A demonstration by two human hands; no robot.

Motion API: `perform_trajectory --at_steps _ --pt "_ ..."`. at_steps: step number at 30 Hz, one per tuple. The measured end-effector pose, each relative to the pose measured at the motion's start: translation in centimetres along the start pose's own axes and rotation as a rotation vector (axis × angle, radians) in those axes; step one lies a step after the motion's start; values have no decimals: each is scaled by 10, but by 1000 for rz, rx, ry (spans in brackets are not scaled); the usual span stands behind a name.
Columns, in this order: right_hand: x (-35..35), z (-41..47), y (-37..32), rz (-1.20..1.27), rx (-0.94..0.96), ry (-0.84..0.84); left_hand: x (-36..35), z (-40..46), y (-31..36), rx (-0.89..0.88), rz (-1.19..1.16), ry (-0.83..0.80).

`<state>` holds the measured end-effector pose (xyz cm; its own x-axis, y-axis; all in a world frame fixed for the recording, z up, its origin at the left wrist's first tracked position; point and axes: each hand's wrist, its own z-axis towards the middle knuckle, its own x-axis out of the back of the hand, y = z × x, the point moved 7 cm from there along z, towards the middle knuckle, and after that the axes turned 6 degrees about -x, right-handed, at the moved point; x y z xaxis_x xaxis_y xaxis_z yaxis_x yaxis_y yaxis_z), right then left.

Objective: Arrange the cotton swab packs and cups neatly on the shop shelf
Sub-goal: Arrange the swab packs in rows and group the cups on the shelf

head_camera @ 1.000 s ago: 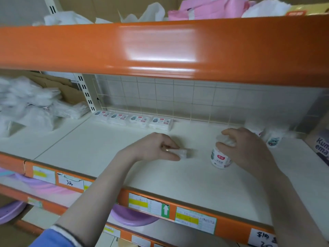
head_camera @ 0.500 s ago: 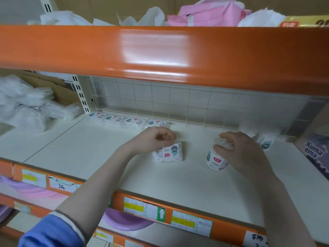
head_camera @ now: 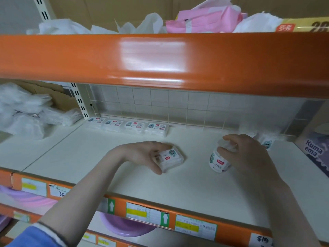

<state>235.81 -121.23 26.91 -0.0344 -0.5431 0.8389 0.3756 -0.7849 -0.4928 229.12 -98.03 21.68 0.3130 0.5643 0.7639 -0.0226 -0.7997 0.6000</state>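
Note:
On the white shelf, my left hand holds a flat cotton swab pack by its left side, label facing up, at the shelf's middle. To the right, my right hand grips the top of an upright cotton swab cup with a red label. Along the back grid lies a row of several flat cotton swab packs. More cups stand partly hidden behind my right hand.
An orange shelf edge overhangs close above. White plastic-wrapped bundles fill the left bay. A purple box marked "Kuma" stands at the right end. Price labels line the front rail; a purple basin sits below.
My left hand has turned the pack from on edge to flat with its label up and shifted it slightly right. My right hand stays on the cup.

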Motion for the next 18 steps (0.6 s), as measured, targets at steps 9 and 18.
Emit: perform_trajectory --at_steps 9,18 --pt "1 -3 -5 3 -10 0 -2 22 19 -159 236 -106" --pt "-1 -2 -9 -84 6 -23 -1 23 21 -127 396 -25"
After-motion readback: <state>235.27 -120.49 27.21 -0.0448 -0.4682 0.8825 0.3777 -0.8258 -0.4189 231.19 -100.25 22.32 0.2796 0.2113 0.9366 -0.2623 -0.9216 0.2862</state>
